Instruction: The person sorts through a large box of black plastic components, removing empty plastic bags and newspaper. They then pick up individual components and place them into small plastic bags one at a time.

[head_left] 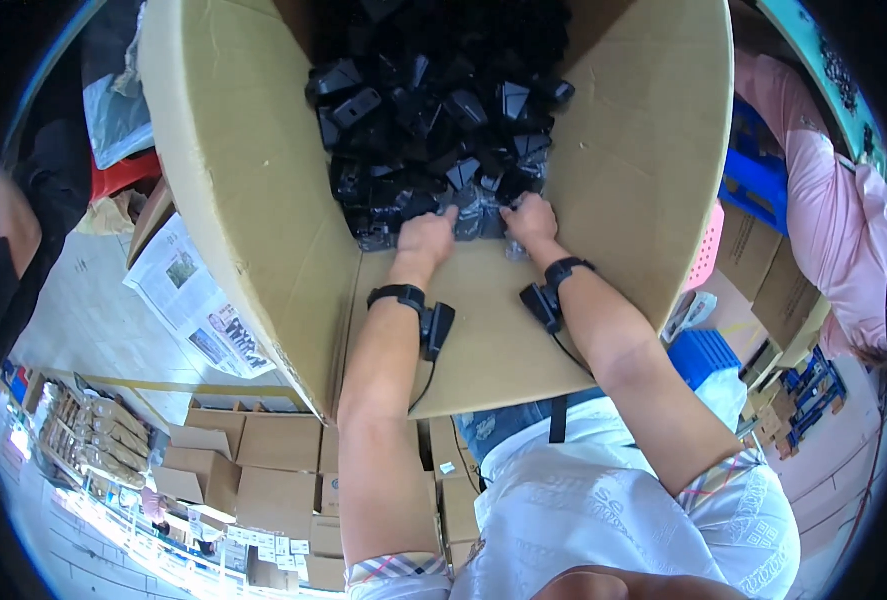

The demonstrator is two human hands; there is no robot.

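Deep inside a tall open cardboard box (631, 150) lies a heap of small black plastic parts (463, 110), some wrapped in clear film. Both of my arms reach down over the box's near side. At the near edge of the heap, my left hand (426, 238) is closed, its thumb and fingers gripping a crinkled clear plastic bag (476, 212). My right hand (531, 220) pinches the same clear plastic on its right side, fingers curled. Dark parts show through the film. The fingertips of both hands are partly hidden.
Each of my wrists wears a black strap with a small device and cable. A newspaper sheet (201, 298) hangs beside the box's left wall. Stacked cartons (273, 450) stand lower left. A person in pink (831, 190) is at the right, near a blue crate (703, 357); another in black (43, 200) is left.
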